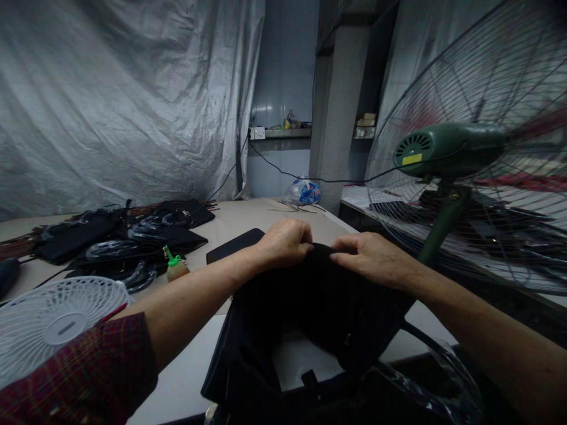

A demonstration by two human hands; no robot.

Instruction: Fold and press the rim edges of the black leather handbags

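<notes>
A black bag (248, 342) stands on the table in front of me, its mouth spread toward me and a pale surface showing inside. My left hand (287, 241) is closed on the bag's far edge, fingers curled over the cloth. Just to the right, my right hand (370, 255) pinches the same edge between thumb and fingers. A strap handle in clear plastic wrap (456, 378) hangs at the bag's right side. Behind my left wrist lies a flat black piece (237, 243).
Black bags with plastic-wrapped handles (133, 236) are piled at the left. A small bottle with a green spout (176, 267) stands beside a white fan (66, 324). A large green fan (447, 150) takes up the right side. A blue-and-clear plastic bag (303, 192) sits at the table's far end.
</notes>
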